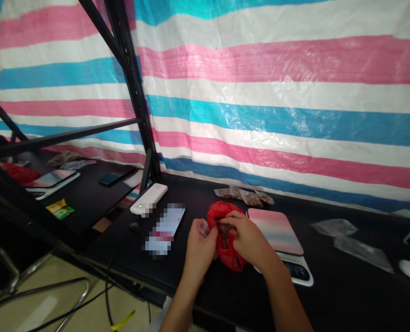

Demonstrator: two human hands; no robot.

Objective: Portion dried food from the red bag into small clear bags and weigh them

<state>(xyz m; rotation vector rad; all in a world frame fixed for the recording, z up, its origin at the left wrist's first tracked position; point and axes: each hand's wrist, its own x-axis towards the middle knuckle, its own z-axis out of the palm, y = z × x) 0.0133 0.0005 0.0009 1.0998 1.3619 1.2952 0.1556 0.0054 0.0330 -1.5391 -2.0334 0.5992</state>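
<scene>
Here we are at the counter, and the red bag sits right between both hands, just left of the scale, its mouth open and brown bits showing inside. The left hand is closed up narrow, a clear baggie pinched by the thumb and fingers, right against the red bag's side. Over comes the right hand from the other side, fingers curled at the mouth; whether they grip any bits, I cannot tell.

Now, the handling! That red bag looks thin, soft and floppy, light for its bulk, perhaps a touch slippery, and it should sag wherever it isn't supported. Best hold: the gathered rim, or a palm cupped under the body. The bits look small, dry and light, maybe brittle, so a gentle fingertip pinch suits them. The baggie seems filmy and limp; take it by the edge of its mouth. Behind, filled baggies lie in a row.
</scene>
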